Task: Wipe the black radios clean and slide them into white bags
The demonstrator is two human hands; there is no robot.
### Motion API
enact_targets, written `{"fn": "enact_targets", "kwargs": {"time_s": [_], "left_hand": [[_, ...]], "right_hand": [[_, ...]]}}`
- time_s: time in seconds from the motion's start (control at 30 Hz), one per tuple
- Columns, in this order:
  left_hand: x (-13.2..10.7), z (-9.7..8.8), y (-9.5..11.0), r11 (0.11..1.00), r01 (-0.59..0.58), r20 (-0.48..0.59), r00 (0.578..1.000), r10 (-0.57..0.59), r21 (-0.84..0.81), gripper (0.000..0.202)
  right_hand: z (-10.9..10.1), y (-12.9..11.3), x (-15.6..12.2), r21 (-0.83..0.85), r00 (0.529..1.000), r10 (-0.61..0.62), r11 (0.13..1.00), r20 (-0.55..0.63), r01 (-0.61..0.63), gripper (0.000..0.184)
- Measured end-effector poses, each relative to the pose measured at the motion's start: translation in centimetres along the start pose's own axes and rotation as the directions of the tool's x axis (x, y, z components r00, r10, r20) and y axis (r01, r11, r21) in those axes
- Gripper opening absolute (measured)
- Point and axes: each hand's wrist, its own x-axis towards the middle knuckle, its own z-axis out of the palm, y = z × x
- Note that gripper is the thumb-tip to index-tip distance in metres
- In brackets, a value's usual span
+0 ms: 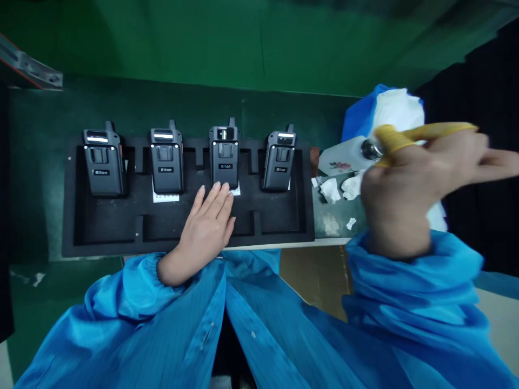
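My left hand (pixel 208 219) lies flat with its fingers stretched, the fingertips at the lower end of the third walkie-talkie (pixel 225 156) from the left. That radio rests back up in a black foam tray (pixel 186 249), with a white label partly showing under it. My right hand (pixel 409 189), raised at the right and blurred, is closed on a yellow object (pixel 392 140) whose kind I cannot make out. Beside it a whitish bottle with a flower print (pixel 343 158) and a shiny neck is tilted; whether the two are joined is unclear.
Other walkie-talkies lie in the tray: two to the left (pixel 104 167) (pixel 167 165) and one to the right (pixel 279 165). Crumpled white tissues (pixel 330 190) lie on the green bench right of the tray. A blue box with white tissue (pixel 359 116) stands behind.
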Motion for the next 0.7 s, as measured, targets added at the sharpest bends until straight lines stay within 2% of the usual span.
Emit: {"fn": "enact_targets", "kwargs": {"time_s": [0.03, 0.07, 0.1, 0.13, 0.17, 0.23, 0.27, 0.3, 0.33, 0.37, 0.4, 0.43, 0.47, 0.5, 0.53, 0.57, 0.6, 0.7], "left_hand": [[0.0, 0.0, 0.0, 1.0, 0.001, 0.0, 1.0, -0.001, -0.001, 0.038], [0.0, 0.0, 0.0, 1.0, 0.002, 0.002, 1.0, -0.002, -0.003, 0.038], [-0.1, 0.0, 0.0, 1.0, 0.004, 0.003, 1.0, -0.004, -0.008, 0.038], [-0.1, 0.0, -0.1, 1.0, 0.006, 0.003, 1.0, -0.006, -0.014, 0.039], [-0.1, 0.0, -0.1, 1.0, 0.007, 0.001, 1.0, -0.007, -0.022, 0.038], [-0.1, 0.0, -0.2, 0.999, 0.011, -0.004, 1.0, -0.011, -0.038, 0.038], [-0.1, 0.0, -0.2, 0.999, 0.014, -0.006, 1.0, -0.015, -0.044, 0.038], [-0.1, 0.0, -0.3, 0.999, 0.017, -0.007, 1.0, -0.017, -0.047, 0.038], [-0.1, 0.0, -0.3, 0.999, 0.019, -0.006, 1.0, -0.019, -0.048, 0.039], [-0.1, 0.0, -0.3, 0.999, 0.02, -0.005, 1.0, -0.02, -0.047, 0.039], [-0.1, 0.0, -0.3, 0.999, 0.02, -0.003, 1.0, -0.02, -0.044, 0.039], [-0.1, 0.0, -0.3, 0.999, 0.018, -0.002, 1.0, -0.018, -0.04, 0.039], [-0.1, 0.0, -0.2, 0.999, 0.018, -0.001, 1.0, -0.018, -0.035, 0.039], [-0.1, 0.0, -0.2, 0.999, 0.021, 0.003, 1.0, -0.021, -0.031, 0.039], [-0.1, 0.0, -0.2, 0.999, 0.025, 0.008, 1.0, -0.025, -0.028, 0.039], [-0.1, 0.0, -0.2, 0.999, 0.031, 0.017, 0.999, -0.031, -0.029, 0.039], [-0.1, 0.1, -0.1, 0.999, 0.039, 0.027, 0.999, -0.038, -0.032, 0.039], [-0.1, 0.1, -0.1, 0.997, 0.061, 0.058, 0.997, -0.058, -0.055, 0.041]], "right_hand": [[0.3, 1.0, 1.4, -0.235, 0.93, 0.349, 0.92, 0.12, -0.315, 0.028], [0.6, 1.6, 2.5, -0.408, 0.799, 0.572, 0.785, 0.186, -0.466, 0.035], [0.9, 1.9, 3.5, -0.542, 0.677, 0.714, 0.646, 0.179, -0.538, 0.038], [1.1, 2.0, 4.2, -0.629, 0.571, 0.803, 0.534, 0.169, -0.565, 0.039], [1.3, 2.0, 4.7, -0.66, 0.531, 0.831, 0.493, 0.165, -0.567, 0.038], [1.4, 2.0, 4.8, -0.644, 0.532, 0.83, 0.502, 0.17, -0.577, 0.038], [1.3, 2.0, 4.4, -0.618, 0.547, 0.821, 0.517, 0.164, -0.592, 0.038], [1.0, 1.8, 3.7, -0.57, 0.61, 0.774, 0.581, 0.167, -0.581, 0.034], [0.6, 1.4, 2.8, -0.504, 0.708, 0.685, 0.679, 0.171, -0.534, 0.026], [0.1, 0.7, 1.5, -0.414, 0.828, 0.538, 0.797, 0.156, -0.44, 0.015], [-0.3, -0.5, 0.2, -0.263, 0.955, 0.237, 0.947, 0.18, -0.185, 0.007], [-0.7, -2.0, -1.3, -0.148, 0.993, -0.022, 0.988, 0.114, 0.039, 0.018], [-1.0, -3.9, -2.8, -0.057, 0.977, -0.21, 0.975, 0.045, 0.213, 0.025], [-1.2, -6.1, -4.1, 0.033, 0.935, -0.354, 0.935, 0.028, 0.353, 0.03], [-1.3, -8.3, -5.2, 0.105, 0.897, -0.431, 0.901, 0.101, 0.421, 0.033], [-1.3, -10.5, -6.1, 0.167, 0.85, -0.483, 0.874, 0.208, 0.456, 0.032], [-1.2, -12.4, -6.6, 0.227, 0.809, -0.527, 0.848, 0.262, 0.479, 0.031], [-0.9, -15.9, -7.1, 0.341, 0.72, -0.608, 0.79, 0.335, 0.509, 0.03]]}}
